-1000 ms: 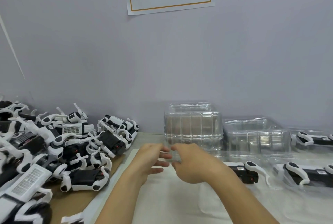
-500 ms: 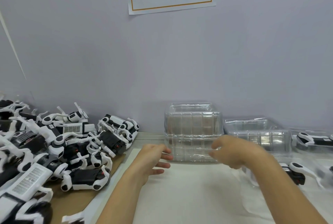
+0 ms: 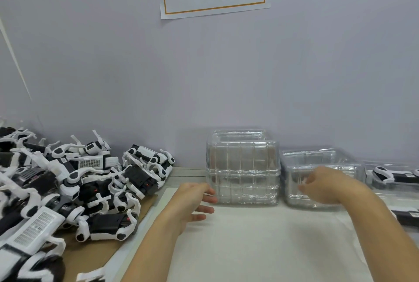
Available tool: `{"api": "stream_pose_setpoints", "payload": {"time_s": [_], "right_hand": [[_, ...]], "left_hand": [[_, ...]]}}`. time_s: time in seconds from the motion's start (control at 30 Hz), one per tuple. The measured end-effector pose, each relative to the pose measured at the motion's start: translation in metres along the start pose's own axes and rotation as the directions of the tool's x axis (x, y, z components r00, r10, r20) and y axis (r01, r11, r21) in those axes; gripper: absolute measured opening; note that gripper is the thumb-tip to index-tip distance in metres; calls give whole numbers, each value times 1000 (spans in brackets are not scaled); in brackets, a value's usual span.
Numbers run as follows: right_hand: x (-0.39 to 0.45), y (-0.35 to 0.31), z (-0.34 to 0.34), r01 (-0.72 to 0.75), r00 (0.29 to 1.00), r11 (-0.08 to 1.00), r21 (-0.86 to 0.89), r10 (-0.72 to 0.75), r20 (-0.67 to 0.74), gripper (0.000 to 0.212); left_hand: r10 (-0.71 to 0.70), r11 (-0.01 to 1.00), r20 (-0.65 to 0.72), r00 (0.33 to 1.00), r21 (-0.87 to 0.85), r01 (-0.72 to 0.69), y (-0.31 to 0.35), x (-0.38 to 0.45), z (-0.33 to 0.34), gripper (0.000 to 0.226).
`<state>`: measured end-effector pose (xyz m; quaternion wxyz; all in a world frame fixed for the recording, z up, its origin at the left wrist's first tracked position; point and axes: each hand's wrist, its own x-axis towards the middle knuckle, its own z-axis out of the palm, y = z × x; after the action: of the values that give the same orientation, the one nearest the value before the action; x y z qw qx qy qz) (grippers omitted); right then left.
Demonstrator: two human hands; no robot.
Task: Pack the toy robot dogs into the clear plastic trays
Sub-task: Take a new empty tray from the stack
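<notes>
The toy robot dogs (image 3: 74, 191) lie heaped at the table's left, hard plastic with thin white legs that look apt to snag, so each is best taken by its dark body. The left hand (image 3: 190, 200) hovers with its grip apart, fingertips at the tall stack of clear plastic trays (image 3: 242, 172). The right hand (image 3: 322, 186), fingers loosely curled, reaches at the lower tray stack (image 3: 317, 161), light, slick and flexible, best taken by the rim; whether it grips I cannot tell.

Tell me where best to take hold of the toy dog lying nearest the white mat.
Probably the dark rectangular body of the nearest toy dog, taken from above across its narrow width. It lies on its side at the pile's edge with thin white legs sticking out at both ends; these look flimsy and tangle-prone. The open left hand is closest.
</notes>
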<state>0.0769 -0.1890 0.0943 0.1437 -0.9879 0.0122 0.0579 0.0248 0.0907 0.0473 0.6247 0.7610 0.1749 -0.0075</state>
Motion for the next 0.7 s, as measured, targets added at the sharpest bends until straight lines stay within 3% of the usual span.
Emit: {"api": "stream_pose_setpoints", "payload": {"time_s": [0.1,0.17,0.2,0.27,0.33,0.4,0.47,0.57,0.7], "right_hand": [[1,-12,3,122,954,984,133,-79,-288,14],[-2,-27,8,301,853,928,220,-158,-498,7],[-3,-35,11,390,804,893,224,-211,-556,17],[-7,-48,19,523,750,831,190,-343,-565,44],[-9,-57,29,554,780,815,170,-436,-449,66],[-8,-60,38,543,813,826,152,-471,-342,74],[-7,-59,41,536,816,835,126,-474,-330,74],[-4,-58,38,525,798,840,135,-432,-421,69],[-7,-64,37,500,742,862,76,-381,-552,37]], "left_hand": [[4,1000,-1,1000,-2,-4,0,0,0,21],[7,1000,1,1000,-7,-7,0,0,1,21],[9,1000,4,1000,-9,-9,-1,0,1,21],[18,1000,11,1000,-15,-17,-1,1,1,21],[29,999,20,999,-24,-29,-1,2,1,21],[39,999,26,999,-32,-38,-2,2,2,21],[46,998,28,999,-40,-45,-2,2,2,20],[51,998,30,998,-45,-49,-1,1,3,19],[63,997,28,998,-43,-61,-1,0,4,19]]}}
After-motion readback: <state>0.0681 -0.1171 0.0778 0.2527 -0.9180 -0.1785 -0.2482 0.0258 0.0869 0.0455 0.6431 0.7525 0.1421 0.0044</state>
